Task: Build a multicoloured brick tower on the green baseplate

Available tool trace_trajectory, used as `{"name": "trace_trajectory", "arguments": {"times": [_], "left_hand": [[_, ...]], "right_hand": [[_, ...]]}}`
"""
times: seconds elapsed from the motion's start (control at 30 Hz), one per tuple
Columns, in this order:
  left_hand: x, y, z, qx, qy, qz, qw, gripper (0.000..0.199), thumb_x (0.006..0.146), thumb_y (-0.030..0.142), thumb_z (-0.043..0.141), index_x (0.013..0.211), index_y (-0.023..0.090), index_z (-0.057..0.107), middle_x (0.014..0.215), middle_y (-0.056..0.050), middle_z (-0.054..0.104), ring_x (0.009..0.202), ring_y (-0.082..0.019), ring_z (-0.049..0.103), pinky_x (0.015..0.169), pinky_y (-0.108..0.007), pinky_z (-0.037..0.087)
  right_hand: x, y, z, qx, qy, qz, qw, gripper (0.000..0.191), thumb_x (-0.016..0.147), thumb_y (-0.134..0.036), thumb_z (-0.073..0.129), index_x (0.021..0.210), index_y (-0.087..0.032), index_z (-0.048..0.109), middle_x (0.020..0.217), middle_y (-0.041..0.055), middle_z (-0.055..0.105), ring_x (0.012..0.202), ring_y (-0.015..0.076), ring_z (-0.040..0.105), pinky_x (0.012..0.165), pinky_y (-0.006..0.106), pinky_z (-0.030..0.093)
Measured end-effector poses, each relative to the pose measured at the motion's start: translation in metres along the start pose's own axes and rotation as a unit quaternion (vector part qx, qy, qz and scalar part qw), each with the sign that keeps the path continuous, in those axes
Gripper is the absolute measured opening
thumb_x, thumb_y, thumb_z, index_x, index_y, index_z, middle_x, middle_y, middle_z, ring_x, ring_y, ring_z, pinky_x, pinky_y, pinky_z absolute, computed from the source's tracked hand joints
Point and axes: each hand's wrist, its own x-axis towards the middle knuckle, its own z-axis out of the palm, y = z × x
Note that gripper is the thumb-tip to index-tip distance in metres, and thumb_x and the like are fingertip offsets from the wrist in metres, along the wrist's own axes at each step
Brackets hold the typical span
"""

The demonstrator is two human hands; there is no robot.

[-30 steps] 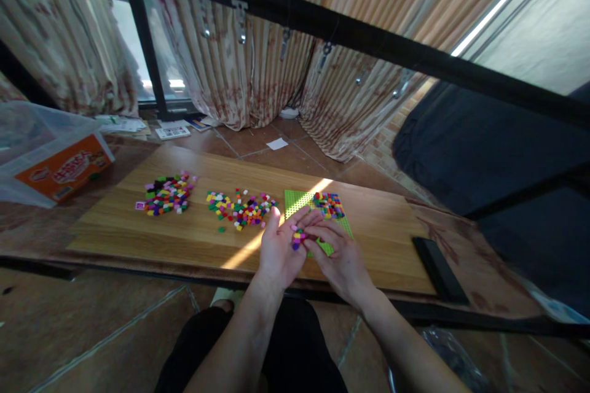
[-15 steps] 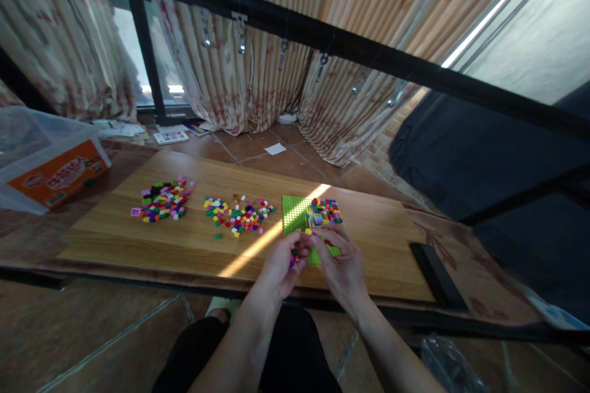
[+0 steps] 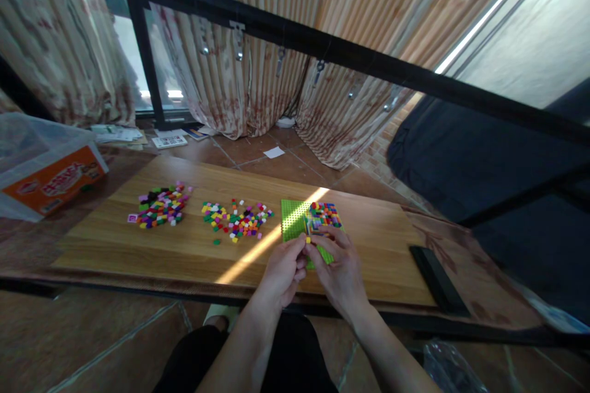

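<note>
Striped curtains (image 3: 249, 73) hang beyond the wooden board (image 3: 378, 245) and tiled floor (image 3: 253, 150).

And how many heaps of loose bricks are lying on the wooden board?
2: a dense heap toward the board's left end, and a looser heap between it and the green plate.

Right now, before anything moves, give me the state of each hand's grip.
Left hand: curled closed, fingertips at the yellow block; palm contents hidden.
Right hand: closed, thumb and finger pinching that yellow block.
</note>
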Motion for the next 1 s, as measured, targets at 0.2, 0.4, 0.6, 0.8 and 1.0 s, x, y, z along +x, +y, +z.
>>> {"name": "trace_trajectory", "arguments": {"times": [0.2,0.4,0.6,0.8,1.0], "left_hand": [[-0.001,0.0,0.002,0.045,0.006,0.018,0.999,0.044,0.059,0.047,0.08,0.069,0.013,0.055,0.06,0.005,0.044,0.046,-0.001,0.026,0.04,-0.016,0.01],[-0.002,-0.002,0.003,0.067,0.002,0.022,0.998,0.047,0.061,0.052,0.078,0.067,0.012,0.055,0.061,0.004,0.046,0.045,0.0,0.025,0.042,-0.018,0.01],[-0.002,-0.003,0.004,0.078,-0.027,0.008,0.997,0.05,0.056,0.054,0.08,0.066,0.012,0.054,0.058,0.006,0.043,0.044,0.0,0.02,0.043,-0.019,0.007],[-0.003,0.001,0.006,0.074,-0.043,0.005,0.996,0.047,0.059,0.052,0.079,0.067,0.013,0.054,0.057,0.007,0.039,0.045,0.0,0.019,0.043,-0.02,0.005],[-0.004,0.002,0.005,0.064,-0.037,-0.004,0.997,0.041,0.065,0.047,0.076,0.067,0.013,0.053,0.06,0.004,0.043,0.045,0.0,0.021,0.042,-0.019,0.006]], "right_hand": [[0.002,0.002,-0.003,0.06,-0.01,0.032,0.998,0.013,0.082,-0.029,0.065,0.093,-0.026,0.073,0.1,0.0049,0.067,0.094,0.0195,0.063,0.084,0.036,0.051],[0.002,0.005,-0.009,0.103,-0.032,0.025,0.994,0.012,0.085,-0.028,0.062,0.087,-0.026,0.073,0.087,0.003,0.069,0.082,0.017,0.064,0.075,0.031,0.052],[0.005,0.003,-0.016,0.144,-0.065,0.044,0.986,0.015,0.085,-0.026,0.06,0.079,-0.025,0.074,0.08,0.0016,0.068,0.078,0.016,0.064,0.072,0.029,0.051],[0.013,0.006,-0.022,0.199,-0.105,0.074,0.972,0.012,0.082,-0.028,0.064,0.077,-0.022,0.074,0.079,0.0019,0.069,0.076,0.016,0.064,0.072,0.029,0.05],[0.022,0.015,-0.027,0.264,-0.106,0.133,0.949,0.012,0.076,-0.033,0.069,0.076,-0.022,0.074,0.076,0.0014,0.071,0.072,0.0161,0.064,0.069,0.03,0.05]]}}
